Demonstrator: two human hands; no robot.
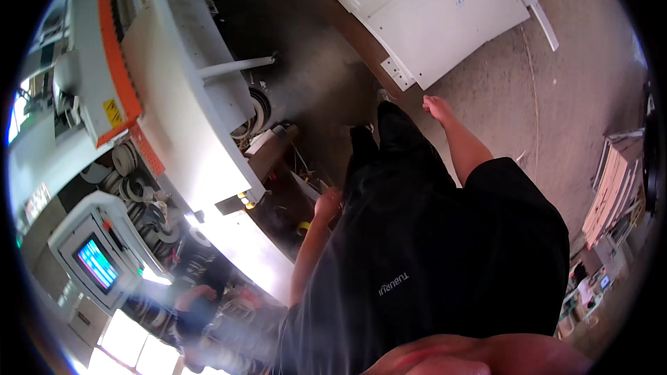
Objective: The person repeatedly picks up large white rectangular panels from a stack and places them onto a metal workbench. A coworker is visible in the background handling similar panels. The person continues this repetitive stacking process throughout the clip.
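My left hand (328,203) hangs beside my dark trousers, close to the long white machine (201,121). Its fingers are blurred and partly lost against the dark cloth, so I cannot tell whether they hold the thin pale strip (306,186) just beyond them. On the other side, my right hand (436,107) is held forward with its fingers curled in, and nothing shows in it. Past that hand lies the corner of a large white panel-like table (451,21), with a small gap between them.
At left, a control panel with a lit screen (97,262) stands near an orange-trimmed machine housing (114,48). Rolls of edging strip (125,158) crowd below it. A white bar (236,67) juts from the machine. Stacked boards (611,191) stand far right. Another person's arm (194,296) shows lower left.
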